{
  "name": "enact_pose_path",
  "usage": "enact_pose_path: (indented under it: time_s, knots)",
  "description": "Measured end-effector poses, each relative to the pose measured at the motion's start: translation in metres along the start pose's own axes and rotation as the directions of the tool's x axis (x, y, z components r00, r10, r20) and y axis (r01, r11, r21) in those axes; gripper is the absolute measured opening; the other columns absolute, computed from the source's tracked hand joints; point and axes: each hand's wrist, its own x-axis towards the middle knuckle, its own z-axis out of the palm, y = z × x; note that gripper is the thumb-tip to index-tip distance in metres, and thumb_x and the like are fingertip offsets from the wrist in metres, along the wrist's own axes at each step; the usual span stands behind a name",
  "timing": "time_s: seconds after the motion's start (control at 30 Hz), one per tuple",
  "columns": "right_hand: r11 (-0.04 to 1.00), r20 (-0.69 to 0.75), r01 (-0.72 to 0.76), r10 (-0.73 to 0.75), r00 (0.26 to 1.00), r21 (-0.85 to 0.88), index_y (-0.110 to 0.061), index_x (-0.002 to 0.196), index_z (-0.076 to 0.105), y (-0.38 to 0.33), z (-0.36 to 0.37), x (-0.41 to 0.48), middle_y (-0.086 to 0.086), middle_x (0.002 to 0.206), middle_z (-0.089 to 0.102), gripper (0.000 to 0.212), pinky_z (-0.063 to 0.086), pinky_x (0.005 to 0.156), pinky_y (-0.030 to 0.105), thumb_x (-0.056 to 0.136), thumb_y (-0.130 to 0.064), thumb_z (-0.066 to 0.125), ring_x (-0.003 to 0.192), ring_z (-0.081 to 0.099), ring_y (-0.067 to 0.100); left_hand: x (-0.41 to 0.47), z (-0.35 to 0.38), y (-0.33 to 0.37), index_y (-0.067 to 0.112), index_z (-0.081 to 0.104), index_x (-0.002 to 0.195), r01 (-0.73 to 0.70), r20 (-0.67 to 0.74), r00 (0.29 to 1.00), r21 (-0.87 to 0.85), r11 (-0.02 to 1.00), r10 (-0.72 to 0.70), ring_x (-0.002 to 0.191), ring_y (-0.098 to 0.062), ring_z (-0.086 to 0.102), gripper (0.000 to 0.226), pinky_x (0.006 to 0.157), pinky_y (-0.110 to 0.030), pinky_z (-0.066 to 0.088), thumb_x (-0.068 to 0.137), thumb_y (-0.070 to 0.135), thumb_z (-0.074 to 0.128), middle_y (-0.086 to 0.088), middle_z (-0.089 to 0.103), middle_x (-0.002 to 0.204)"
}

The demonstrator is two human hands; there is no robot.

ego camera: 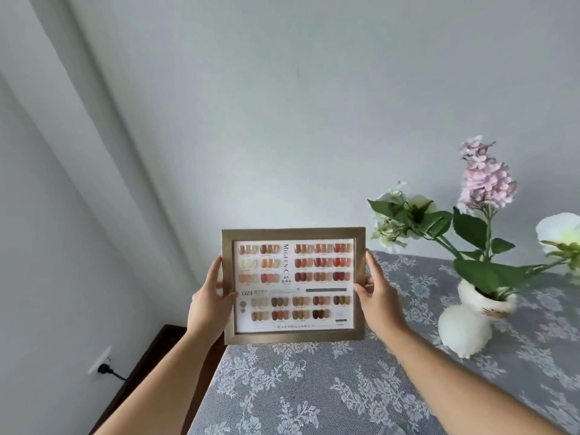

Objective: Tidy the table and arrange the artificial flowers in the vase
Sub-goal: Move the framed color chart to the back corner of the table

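A gold-brown picture frame (293, 285) with a chart of nail colour samples is held upright above the table's far left corner. My left hand (209, 301) grips its left side and my right hand (378, 301) grips its right side. To the right stands a white vase (470, 321) on the table, holding artificial flowers: a pink hydrangea stem (485, 180), a white-green bloom (405, 215) leaning left and a white bloom (560, 230) at the right edge, with green leaves.
The table (314, 390) is covered with a grey lace cloth with white floral pattern. A pale wall rises behind it. Left of the table are a dark wooden piece of furniture (163, 343) and a wall socket (102, 361) with a black plug.
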Motion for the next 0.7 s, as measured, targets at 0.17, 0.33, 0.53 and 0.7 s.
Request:
enact_pose_path:
  time_s: [0.17, 0.33, 0.53, 0.7]
  knots:
    - [0.996, 0.010, -0.066, 0.067, 0.998, -0.066, -0.040, 0.143, 0.013, 0.016, 0.017, 0.029, -0.001, 0.076, 0.058, 0.079, 0.042, 0.038, 0.017, 0.086, -0.012, 0.060, 0.052, 0.052, 0.009, 0.035, 0.024, -0.010, 0.043, 0.021, 0.142, 0.008, 0.037, 0.999, 0.021, 1.000, -0.009, 0.088, -0.016, 0.060, 0.077, 0.070, -0.031, 0.048, 0.084, 0.011, 0.061, 0.000, 0.067, 0.112]
    - [0.990, -0.029, -0.098, 0.096, 0.995, -0.105, -0.039, 0.143, 0.014, 0.025, 0.038, 0.064, -0.003, 0.076, 0.059, 0.077, 0.039, 0.036, 0.016, 0.087, -0.013, 0.059, 0.050, 0.054, 0.012, 0.091, 0.044, -0.013, 0.041, 0.019, 0.143, -0.009, 0.101, 0.995, 0.045, 0.999, 0.005, 0.093, -0.019, 0.060, 0.077, 0.074, -0.031, 0.049, 0.085, 0.012, 0.060, -0.001, 0.066, 0.115]
    - [0.987, -0.203, -0.146, 0.130, 0.970, -0.063, -0.053, 0.134, 0.004, 0.036, 0.061, 0.126, 0.004, 0.088, 0.067, 0.079, 0.054, 0.048, 0.045, 0.089, -0.015, 0.057, 0.061, 0.064, 0.022, 0.170, 0.079, 0.005, 0.041, 0.019, 0.142, -0.082, 0.142, 0.987, 0.022, 0.996, 0.078, 0.096, -0.024, 0.061, 0.077, 0.081, -0.037, 0.051, 0.085, 0.010, 0.060, -0.003, 0.066, 0.114]
    - [0.991, -0.397, -0.122, 0.088, 0.913, -0.061, -0.057, 0.137, 0.004, 0.045, 0.072, 0.166, 0.008, 0.127, 0.060, 0.081, 0.056, 0.075, 0.048, 0.090, -0.013, 0.054, 0.103, 0.063, 0.027, 0.215, 0.111, 0.023, 0.036, 0.021, 0.143, -0.165, 0.114, 0.979, -0.038, 0.986, 0.169, 0.098, -0.021, 0.060, 0.076, 0.085, -0.036, 0.048, 0.085, 0.002, 0.055, -0.002, 0.064, 0.106]
